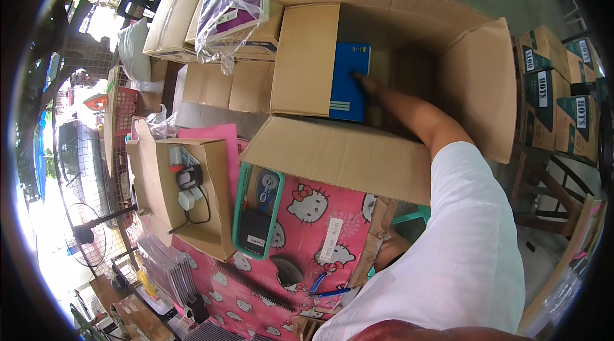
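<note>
A large brown carton is being kept open at centre, all four flaps spread; blue flat packs are being stood upright against its left inner wall. Closed brown cartons are being stacked to its upper left, one topped by a clear-wrapped purple bundle. A small open box is being kept at lower left (its contents are too small to tell apart). Green-and-white printed cartons are being stacked at right. A white oblong label is being shown on the pink patterned cover.
</note>
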`<state>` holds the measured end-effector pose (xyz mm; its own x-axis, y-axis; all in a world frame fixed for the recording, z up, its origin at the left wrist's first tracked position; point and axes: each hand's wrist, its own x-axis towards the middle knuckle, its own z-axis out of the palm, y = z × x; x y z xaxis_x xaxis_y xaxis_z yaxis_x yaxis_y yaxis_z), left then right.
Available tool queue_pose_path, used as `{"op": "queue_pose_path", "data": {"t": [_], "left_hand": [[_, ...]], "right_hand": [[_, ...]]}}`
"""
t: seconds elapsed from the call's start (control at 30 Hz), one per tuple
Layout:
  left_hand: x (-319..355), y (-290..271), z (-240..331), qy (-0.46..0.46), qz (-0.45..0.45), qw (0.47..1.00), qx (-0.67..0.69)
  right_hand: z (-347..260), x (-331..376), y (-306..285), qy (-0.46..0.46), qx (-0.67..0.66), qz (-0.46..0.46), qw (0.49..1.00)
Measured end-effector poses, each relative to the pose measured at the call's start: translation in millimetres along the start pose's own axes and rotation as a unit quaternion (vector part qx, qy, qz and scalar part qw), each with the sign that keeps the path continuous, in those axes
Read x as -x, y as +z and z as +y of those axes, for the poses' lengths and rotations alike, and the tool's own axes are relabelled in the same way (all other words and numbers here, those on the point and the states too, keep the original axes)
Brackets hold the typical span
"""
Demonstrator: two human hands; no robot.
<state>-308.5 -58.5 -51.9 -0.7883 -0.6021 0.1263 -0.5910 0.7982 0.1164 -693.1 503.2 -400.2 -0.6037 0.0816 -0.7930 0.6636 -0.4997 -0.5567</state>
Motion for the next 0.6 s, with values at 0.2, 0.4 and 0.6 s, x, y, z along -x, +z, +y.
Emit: {"op": "queue_pose_path", "data": {"t": [0.2,0.4,0.6], "left_hand": [[-9.7,-18.0,8.6,0.022,0.023,0.999,0.027],[-2.0,-55.2,7.1,0.037,0.097,0.992,0.068],[-3.3,-118.2,56.2,0.159,0.181,0.945,0.221]], "right_hand": [[21.4,-30.2,-12.1,-0.075,-0.088,-0.102,0.988],[-17.0,49.5,28.2,-0.093,0.078,0.031,0.992],[-76.5,181.2,12.9,-0.176,0.069,0.095,0.977]]}}
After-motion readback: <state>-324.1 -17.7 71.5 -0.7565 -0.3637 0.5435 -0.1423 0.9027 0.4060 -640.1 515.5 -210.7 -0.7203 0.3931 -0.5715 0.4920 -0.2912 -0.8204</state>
